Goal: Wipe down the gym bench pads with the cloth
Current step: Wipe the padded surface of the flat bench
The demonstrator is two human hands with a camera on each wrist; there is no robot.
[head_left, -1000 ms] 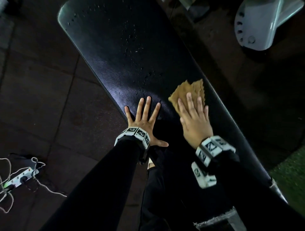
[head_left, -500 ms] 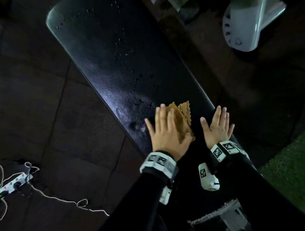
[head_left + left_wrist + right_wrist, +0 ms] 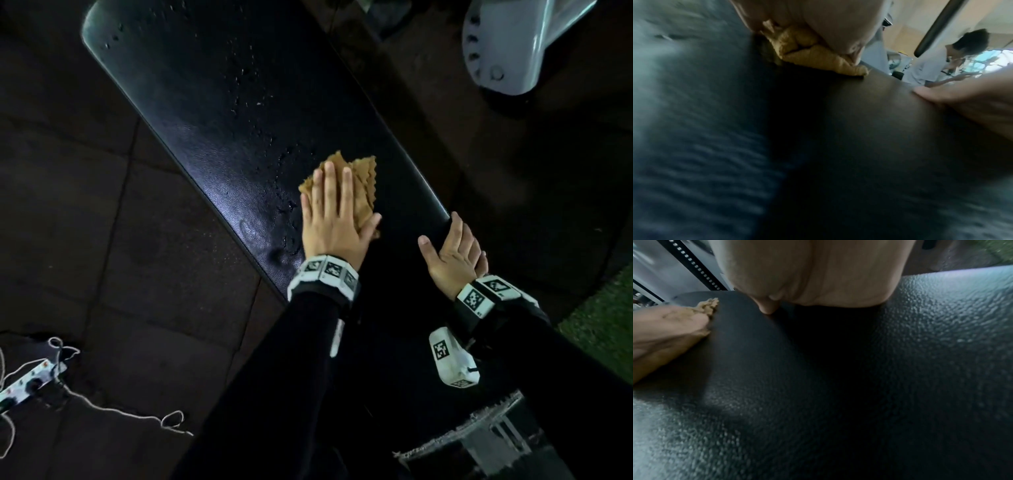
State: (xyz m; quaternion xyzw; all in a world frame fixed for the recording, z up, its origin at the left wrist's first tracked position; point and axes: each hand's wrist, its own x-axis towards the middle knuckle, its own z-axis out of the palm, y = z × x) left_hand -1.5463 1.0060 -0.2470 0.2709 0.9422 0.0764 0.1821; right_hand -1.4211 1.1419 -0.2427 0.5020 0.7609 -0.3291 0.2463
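Head view: the cloth (image 3: 356, 181) is pressed flat by the left hand (image 3: 334, 219); the bench pad (image 3: 212, 113) edge is gripped by the right hand (image 3: 452, 257). Drops (image 3: 253, 102) toward the far end are left to be wiped.

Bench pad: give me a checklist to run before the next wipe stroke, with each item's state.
1. Cloth lies on the bench pad: ok.
2. Left hand pressed flat on the cloth: ok.
3. Right hand on the pad's right edge, apart from the cloth: ok.
4. Droplets lie ahead of the cloth: not ok, unwiped.
5. Cloth spread flat: not ok, bunched under the palm.
6. Cloth clean enough: cannot tell.
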